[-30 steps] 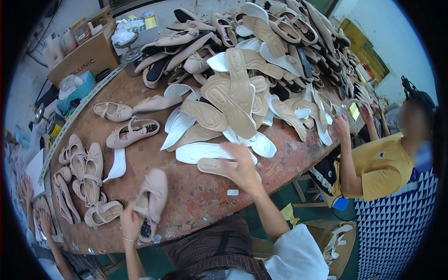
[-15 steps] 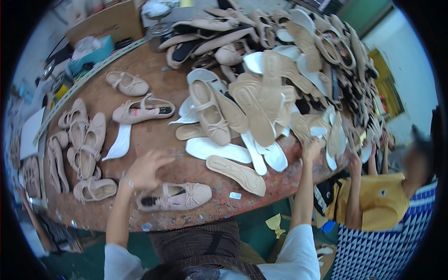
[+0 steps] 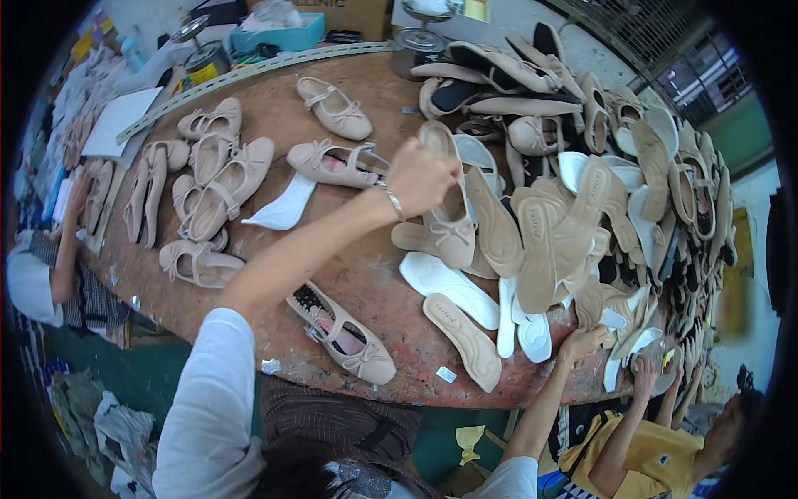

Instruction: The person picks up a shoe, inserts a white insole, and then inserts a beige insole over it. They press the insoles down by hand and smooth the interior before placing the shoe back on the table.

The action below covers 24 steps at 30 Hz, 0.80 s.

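Observation:
My left hand reaches across the table with its fingers curled at the side of a beige strapped ballet flat, which lies on top of several tan insoles. My right hand is closed at the near edge of the insole pile, its fingers against a tan insole; its exact grip is partly hidden. Close to the table's front edge lies another ballet flat, its opening facing up. Between the hands rest a white insole and a single tan insole.
Several beige flats stand at the left. A large heap of shoes fills the far right. A metal strip borders the table's back, near a blue box. A co-worker in yellow handles pieces at the right.
My left hand has moved from above the near flat to the flat on the insoles. The near flat now lies turned at a different angle. The view has shifted left.

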Tool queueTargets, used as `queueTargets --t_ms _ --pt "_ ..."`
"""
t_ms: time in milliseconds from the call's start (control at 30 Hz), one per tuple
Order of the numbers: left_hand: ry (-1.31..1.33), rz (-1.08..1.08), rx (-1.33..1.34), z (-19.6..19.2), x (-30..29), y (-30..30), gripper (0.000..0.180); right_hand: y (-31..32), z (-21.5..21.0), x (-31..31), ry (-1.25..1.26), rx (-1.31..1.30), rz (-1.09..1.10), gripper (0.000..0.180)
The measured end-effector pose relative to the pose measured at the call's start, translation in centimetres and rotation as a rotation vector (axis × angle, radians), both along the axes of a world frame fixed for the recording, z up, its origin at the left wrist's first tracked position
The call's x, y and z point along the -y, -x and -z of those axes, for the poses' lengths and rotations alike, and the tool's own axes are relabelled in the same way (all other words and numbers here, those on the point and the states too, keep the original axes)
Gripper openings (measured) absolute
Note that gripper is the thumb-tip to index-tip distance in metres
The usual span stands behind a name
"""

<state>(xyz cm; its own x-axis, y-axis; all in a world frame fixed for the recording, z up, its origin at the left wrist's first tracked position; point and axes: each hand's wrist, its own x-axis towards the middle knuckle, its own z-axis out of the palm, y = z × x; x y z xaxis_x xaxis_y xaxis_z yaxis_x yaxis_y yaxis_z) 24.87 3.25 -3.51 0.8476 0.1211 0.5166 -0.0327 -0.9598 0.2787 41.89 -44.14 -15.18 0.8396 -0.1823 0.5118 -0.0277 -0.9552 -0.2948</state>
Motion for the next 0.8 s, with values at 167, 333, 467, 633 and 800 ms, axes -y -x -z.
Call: queueTargets --t_ms 167,333,467,633,800 --pt "-0.145 -0.439 0.216 -7.4 -9.5 15.3 0.016 -1.8 0.3 3.0 -0.148 -0.127 -0.137 0.022" --pt "-0.421 -0.871 0.121 -6.9 -10.4 26.3 0.035 -3.0 0.6 7.7 -0.904 -0.159 -0.181 0.041" --pt "0.386 -0.289 0.065 -2.1 -2.7 26.2 0.038 5.7 -4.7 3.3 -1.255 -0.017 -0.293 0.041" --pt "1.279 0.391 -0.122 2.9 11.1 17.0 0.053 20.5 -9.5 -7.9 -1.735 -0.407 -0.508 0.049" --pt "1.722 0.52 -0.368 2.0 17.6 14.4 0.048 28.0 -10.7 -14.3 -1.854 -0.703 -0.802 0.058"
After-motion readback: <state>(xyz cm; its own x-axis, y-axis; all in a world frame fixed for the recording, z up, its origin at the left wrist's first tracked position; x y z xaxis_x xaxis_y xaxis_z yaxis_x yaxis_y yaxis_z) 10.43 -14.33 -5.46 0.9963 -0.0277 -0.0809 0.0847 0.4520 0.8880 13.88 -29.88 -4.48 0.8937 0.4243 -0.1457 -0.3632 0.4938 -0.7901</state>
